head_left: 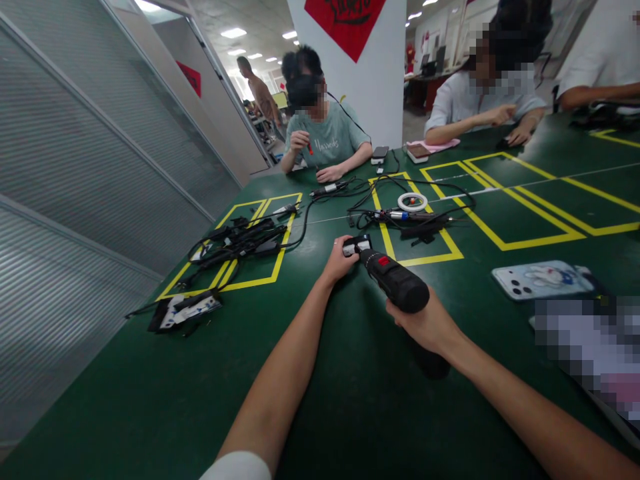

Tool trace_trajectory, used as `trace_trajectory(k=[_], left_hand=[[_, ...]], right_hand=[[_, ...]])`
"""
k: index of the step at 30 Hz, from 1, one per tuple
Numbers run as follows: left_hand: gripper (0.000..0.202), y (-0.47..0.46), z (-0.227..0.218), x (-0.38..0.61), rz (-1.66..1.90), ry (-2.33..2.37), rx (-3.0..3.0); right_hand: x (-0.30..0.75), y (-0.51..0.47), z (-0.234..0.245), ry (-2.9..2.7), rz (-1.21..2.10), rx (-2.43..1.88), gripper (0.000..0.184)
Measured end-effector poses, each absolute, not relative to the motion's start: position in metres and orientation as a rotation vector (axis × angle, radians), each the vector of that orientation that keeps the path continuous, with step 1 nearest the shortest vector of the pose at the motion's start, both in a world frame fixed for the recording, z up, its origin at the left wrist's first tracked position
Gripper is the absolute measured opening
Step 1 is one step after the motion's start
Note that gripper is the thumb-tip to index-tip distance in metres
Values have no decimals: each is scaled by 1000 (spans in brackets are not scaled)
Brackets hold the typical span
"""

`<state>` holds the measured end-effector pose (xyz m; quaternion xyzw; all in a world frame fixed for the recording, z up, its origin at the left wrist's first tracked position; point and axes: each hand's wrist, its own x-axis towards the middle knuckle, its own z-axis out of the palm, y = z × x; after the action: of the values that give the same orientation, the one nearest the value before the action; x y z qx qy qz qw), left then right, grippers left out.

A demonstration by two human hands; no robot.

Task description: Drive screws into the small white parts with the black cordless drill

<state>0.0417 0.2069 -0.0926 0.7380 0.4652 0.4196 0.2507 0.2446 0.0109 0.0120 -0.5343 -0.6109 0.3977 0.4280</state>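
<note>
My right hand [424, 323] grips the thick black body of an electric screwdriver [394, 278] with a small red mark, held nearly level over the green table [350, 400]. Its tip points at a small black and white device [357, 245]. My left hand [339, 261] is closed round the left side of that device and presses it against the table. Part of the device is hidden by my fingers.
A pile of black cables and adapters [235, 243] lies in yellow-taped boxes at left. Another screwdriver [400, 215], a white tape ring [413, 201] and cables lie ahead. A phone [540, 279] rests at right. People sit across the table, working.
</note>
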Motion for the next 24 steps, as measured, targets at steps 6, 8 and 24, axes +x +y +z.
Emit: trace_trajectory(k=[6,8,24], left_hand=[[49,205,-91,42,1135,1266,1998],[49,205,-90,42,1134,1266,1994],[49,205,-90,42,1129,1271,1994]], right_hand=[[245,11,13,-1529,986,-1344,29],[245,11,13,-1531,977,-1341,28],[245,11,14,-1540,978,-1336,32]])
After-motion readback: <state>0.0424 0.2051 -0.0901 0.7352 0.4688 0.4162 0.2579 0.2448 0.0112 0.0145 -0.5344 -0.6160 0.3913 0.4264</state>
